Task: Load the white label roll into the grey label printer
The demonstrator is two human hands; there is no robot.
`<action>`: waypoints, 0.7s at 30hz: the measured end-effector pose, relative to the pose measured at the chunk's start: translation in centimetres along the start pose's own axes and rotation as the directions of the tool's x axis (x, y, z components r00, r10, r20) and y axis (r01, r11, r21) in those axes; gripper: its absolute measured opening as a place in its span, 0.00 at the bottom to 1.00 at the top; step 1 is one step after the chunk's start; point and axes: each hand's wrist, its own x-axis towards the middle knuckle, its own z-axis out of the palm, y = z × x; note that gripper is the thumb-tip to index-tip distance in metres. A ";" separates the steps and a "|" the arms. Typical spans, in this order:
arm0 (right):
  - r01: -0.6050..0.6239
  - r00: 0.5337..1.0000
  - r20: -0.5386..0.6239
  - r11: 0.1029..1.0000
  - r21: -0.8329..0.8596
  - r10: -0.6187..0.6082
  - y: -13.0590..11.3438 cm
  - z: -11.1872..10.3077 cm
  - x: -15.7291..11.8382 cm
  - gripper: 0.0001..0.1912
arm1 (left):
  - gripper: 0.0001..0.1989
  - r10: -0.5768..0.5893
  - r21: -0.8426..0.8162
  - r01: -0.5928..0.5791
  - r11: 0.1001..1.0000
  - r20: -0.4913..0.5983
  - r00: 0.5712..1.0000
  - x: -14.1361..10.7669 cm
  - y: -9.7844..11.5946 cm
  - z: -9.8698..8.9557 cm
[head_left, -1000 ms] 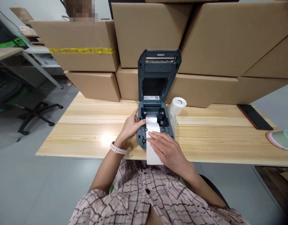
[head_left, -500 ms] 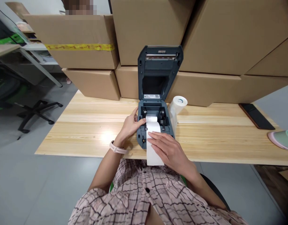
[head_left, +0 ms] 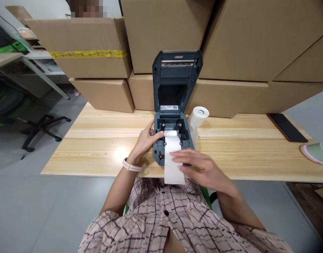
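Note:
A dark grey label printer (head_left: pixel 158 149) sits on the table with its lid (head_left: pixel 177 75) raised. Inside it is a small roll of white label paper (head_left: pixel 170 133), from which a strip (head_left: pixel 173 174) runs forward over the printer's front and past the table edge. My left hand (head_left: pixel 147 138) grips the printer's left side, thumb over the rim beside the roll, fingers along the outer wall and partly hidden. Over the strip's right edge hovers my right hand (head_left: pixel 200 167), open, its fingers apart and a little blurred; whether a fingertip touches the paper I cannot tell.
A white roll (head_left: pixel 199 116), seemingly of labels, stands right of the printer. Stacked cardboard boxes (head_left: pixel 166 31) line the table's back. At the right lie a dark phone (head_left: pixel 286 127) and a greenish cup (head_left: pixel 318 153). A person is partly visible behind the boxes.
My right hand has lifted off the paper strip and shifted right, its fingers spreading. The left hand stays on the printer. The view has shifted slightly.

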 end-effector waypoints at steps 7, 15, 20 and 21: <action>-0.061 0.859 -0.504 0.958 -0.281 -0.093 4.9 -9.7 10.3 0.29 | 0.37 0.117 0.250 -0.066 0.966 -0.194 0.974 -3.6 1.0 0.5; -0.146 0.936 -0.338 0.983 -0.114 0.100 10.4 -11.4 22.3 0.38 | 0.29 0.010 0.069 -0.005 0.998 -0.077 0.997 -10.8 -0.2 0.9; -0.084 0.922 -0.384 0.994 -0.075 0.049 5.4 -8.6 16.2 0.39 | 0.35 -0.085 -0.100 0.076 0.992 -0.089 0.992 -11.1 -0.9 0.3; -0.062 0.914 -0.405 0.995 -0.078 0.026 4.2 -7.5 13.9 0.37 | 0.37 -0.078 -0.147 0.062 0.987 -0.106 0.991 -10.9 -1.0 0.2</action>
